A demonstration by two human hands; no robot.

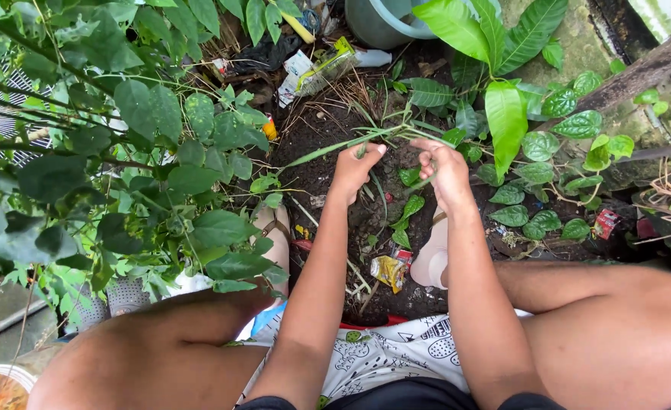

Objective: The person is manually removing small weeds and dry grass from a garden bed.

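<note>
- Nearest the camera are the person's bare knees and patterned white shorts [396,353]; they squat low over a patch of dark soil [328,125], feet in tan sandals [274,228].
- A crumpled yellow wrapper [388,272] lies on the soil between the feet, well short of the hands.
- The left hand [354,168] is closed in a loose fist around a long green grass blade [335,146]. Thumb and fingers are curled together on it, and the blade runs out to the left, low over the soil.
- The right hand [445,168] is just beside the left, fingers bent and pinching a thin green stem; how firmly it grips I cannot tell.
- The gripped grass belongs to a small clump [404,130] rooted just beyond the knuckles, between the two hands and the big-leaved plants.
- To the right, heart-shaped leaves [563,125] trail over the ground; a leafy bush [138,152] crowds the left.
- Farthest off are a grey-green bucket [385,19] and scattered litter [305,72].
- Risks, as I judge them: thin blades may snap above the root if tugged from high up, and grass edges can cut bare fingers. A sudden release could tip the squatting person backward. The heart-shaped leaves are near enough to get torn along with the clump.
</note>
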